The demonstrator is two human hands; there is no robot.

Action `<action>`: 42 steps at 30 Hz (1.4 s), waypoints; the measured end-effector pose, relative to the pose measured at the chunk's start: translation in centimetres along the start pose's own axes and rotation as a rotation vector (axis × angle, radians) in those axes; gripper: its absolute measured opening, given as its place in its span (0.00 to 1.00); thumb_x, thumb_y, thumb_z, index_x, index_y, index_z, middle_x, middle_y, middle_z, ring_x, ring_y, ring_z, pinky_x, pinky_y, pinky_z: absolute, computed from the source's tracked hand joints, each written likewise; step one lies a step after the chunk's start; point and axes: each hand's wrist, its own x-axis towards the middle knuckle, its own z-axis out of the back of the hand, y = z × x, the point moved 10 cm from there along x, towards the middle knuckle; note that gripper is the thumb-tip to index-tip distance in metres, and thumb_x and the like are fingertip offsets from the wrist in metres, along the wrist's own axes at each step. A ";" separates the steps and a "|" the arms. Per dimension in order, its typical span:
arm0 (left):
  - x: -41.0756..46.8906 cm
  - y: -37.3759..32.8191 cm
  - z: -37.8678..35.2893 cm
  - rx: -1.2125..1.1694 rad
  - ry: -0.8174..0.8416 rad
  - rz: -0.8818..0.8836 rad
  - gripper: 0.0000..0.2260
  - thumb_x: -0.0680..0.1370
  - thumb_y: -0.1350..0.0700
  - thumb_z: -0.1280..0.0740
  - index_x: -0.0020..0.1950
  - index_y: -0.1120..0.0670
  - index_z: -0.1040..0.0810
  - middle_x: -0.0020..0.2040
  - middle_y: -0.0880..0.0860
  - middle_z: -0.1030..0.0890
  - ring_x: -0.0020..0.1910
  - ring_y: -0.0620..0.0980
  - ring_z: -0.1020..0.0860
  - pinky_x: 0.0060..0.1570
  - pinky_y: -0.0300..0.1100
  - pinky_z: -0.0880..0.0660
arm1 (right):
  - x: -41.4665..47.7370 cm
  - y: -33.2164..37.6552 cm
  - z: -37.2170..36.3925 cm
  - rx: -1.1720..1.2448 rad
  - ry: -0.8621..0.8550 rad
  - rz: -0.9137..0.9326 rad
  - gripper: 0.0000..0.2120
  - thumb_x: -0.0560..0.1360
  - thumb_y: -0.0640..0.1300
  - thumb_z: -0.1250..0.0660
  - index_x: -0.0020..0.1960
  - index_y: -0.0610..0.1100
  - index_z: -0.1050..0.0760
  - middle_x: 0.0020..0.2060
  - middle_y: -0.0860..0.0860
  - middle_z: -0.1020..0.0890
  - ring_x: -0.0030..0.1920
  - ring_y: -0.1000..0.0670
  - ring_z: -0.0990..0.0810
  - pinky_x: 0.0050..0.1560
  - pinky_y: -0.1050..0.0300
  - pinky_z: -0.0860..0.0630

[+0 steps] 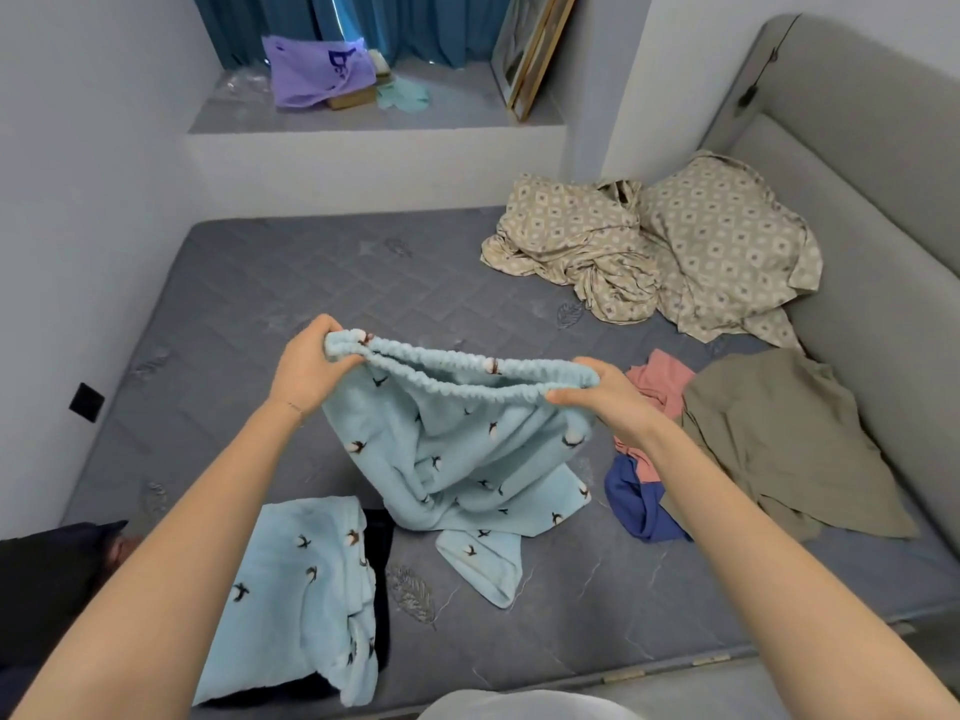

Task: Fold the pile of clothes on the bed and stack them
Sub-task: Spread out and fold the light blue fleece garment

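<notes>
**Trousers [457,449] held over bed [249,283]**

The left grip [311,363] and right grip [605,394] each pinch the elastic waistband of pale blue trousers, legs trailing on the bed; what seems a matching top [296,589] lies folded nearby.

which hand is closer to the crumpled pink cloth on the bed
Right. The right hand grips the light blue waistband just beside the pink cloth. The left hand grips the waistband's other end, well off to the cloth's left.

Grey quilted mattress [311,283]; padded grey headboard [857,137] (right side); teal curtains [415,23] above white ledge [441,114].
</notes>
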 end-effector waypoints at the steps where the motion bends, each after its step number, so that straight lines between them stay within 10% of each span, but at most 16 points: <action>1: 0.2 0.1 0.0 0.057 -0.020 -0.039 0.09 0.75 0.54 0.27 0.46 0.55 0.25 0.43 0.52 0.25 0.44 0.50 0.28 0.39 0.45 0.31 | 0.1 0.3 0.0 0.047 -0.012 0.013 0.14 0.65 0.46 0.22 0.42 0.44 0.26 0.38 0.47 0.24 0.41 0.50 0.25 0.42 0.54 0.29; 6: 0.5 1.7 -1.5 0.049 -0.041 0.000 0.06 0.78 0.56 0.31 0.54 0.52 0.19 0.52 0.54 0.24 0.50 0.49 0.29 0.47 0.43 0.33 | 1.0 0.6 -1.2 0.302 0.024 -0.022 0.14 0.72 0.36 0.27 0.57 0.38 0.22 0.53 0.39 0.16 0.51 0.44 0.18 0.53 0.49 0.22; 14: -2.3 0.5 -8.7 -0.154 0.170 -0.028 0.09 0.81 0.63 0.40 0.55 0.49 0.33 0.42 0.56 0.26 0.35 0.51 0.29 0.40 0.55 0.25 | 2.8 0.5 -1.6 0.593 -0.091 -0.083 0.07 0.76 0.33 0.34 0.54 0.37 0.23 0.45 0.43 0.15 0.44 0.48 0.15 0.47 0.55 0.18; 19: -3.2 -1.5 -12.8 -0.075 0.308 -0.184 0.21 0.77 0.72 0.43 0.56 0.51 0.18 0.60 0.51 0.32 0.60 0.50 0.32 0.63 0.39 0.36 | 3.9 -0.6 -1.8 0.788 -0.117 -0.142 0.15 0.77 0.34 0.35 0.63 0.33 0.27 0.51 0.38 0.17 0.47 0.45 0.15 0.44 0.54 0.18; 22: -4.4 -1.5 -15.1 0.054 0.402 -0.253 0.09 0.75 0.62 0.31 0.54 0.53 0.19 0.65 0.50 0.40 0.62 0.52 0.40 0.67 0.52 0.36 | 4.5 -0.2 -1.6 0.800 -0.092 -0.096 0.15 0.79 0.34 0.38 0.65 0.35 0.29 0.53 0.39 0.18 0.48 0.46 0.16 0.47 0.53 0.18; 28: -6.8 2.7 -19.3 0.308 0.575 -0.079 0.23 0.70 0.41 0.25 0.56 0.56 0.21 0.77 0.54 0.52 0.71 0.54 0.47 0.66 0.50 0.34 | 5.2 -0.1 -1.6 0.794 -0.051 -0.110 0.17 0.78 0.34 0.36 0.67 0.35 0.29 0.56 0.38 0.19 0.52 0.44 0.18 0.48 0.53 0.18; 37: -3.0 1.5 -10.3 -0.422 0.241 0.153 0.08 0.80 0.58 0.35 0.44 0.53 0.18 0.40 0.40 0.17 0.42 0.36 0.21 0.47 0.36 0.25 | 4.8 0.2 5.0 0.171 -0.268 -0.015 0.09 0.73 0.40 0.26 0.50 0.45 0.23 0.47 0.47 0.19 0.49 0.47 0.21 0.52 0.49 0.24; 42: 0.5 1.7 -5.8 -0.592 0.285 0.264 0.13 0.78 0.61 0.33 0.43 0.45 0.14 0.45 0.47 0.14 0.48 0.48 0.18 0.50 0.44 0.23 | 3.5 -1.9 3.3 -0.272 0.128 -0.092 0.26 0.70 0.51 0.23 0.64 0.55 0.29 0.63 0.58 0.29 0.62 0.56 0.29 0.58 0.58 0.33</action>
